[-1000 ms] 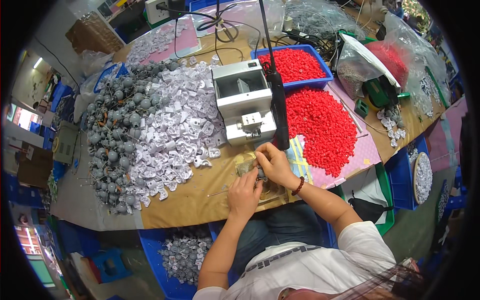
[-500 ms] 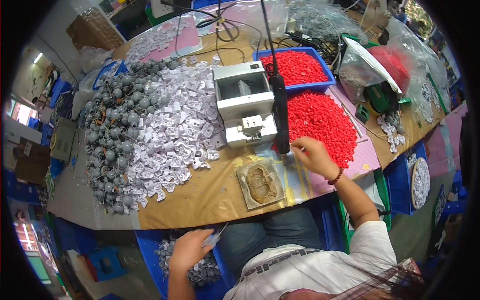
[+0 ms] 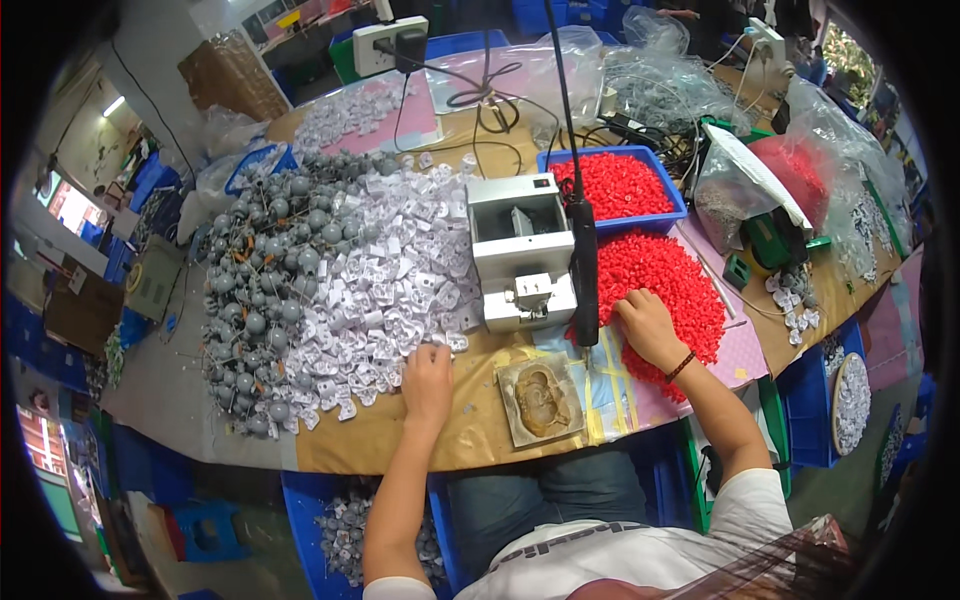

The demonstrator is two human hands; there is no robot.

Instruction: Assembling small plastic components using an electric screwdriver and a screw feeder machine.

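My left hand (image 3: 428, 385) reaches to the near right edge of a heap of small white plastic parts (image 3: 380, 300). Its fingers are bent and drawn together at the white pieces; what lies between them is hidden. On the left side of a loose heap of small red plastic parts (image 3: 675, 290), my right hand (image 3: 648, 328) has its fingertips bunched, and any piece in them is too small to make out. Between the hands lies a square fixture block (image 3: 540, 398) with a shaped hollow. A black-handled electric screwdriver (image 3: 583, 260) hangs upright left of my right hand.
A white boxy machine (image 3: 522, 255) stands behind the fixture. Behind the loose red heap sits a blue tray (image 3: 683, 212) of red parts. Grey ball-shaped parts with wires (image 3: 255, 325) cover the table's left. Below the front edge is a blue bin (image 3: 305, 520) of grey parts.
My left hand has risen from above the blue bin, where it held a whitish part, to the white heap. My right hand has moved from the screwdriver tip up to the red heap.
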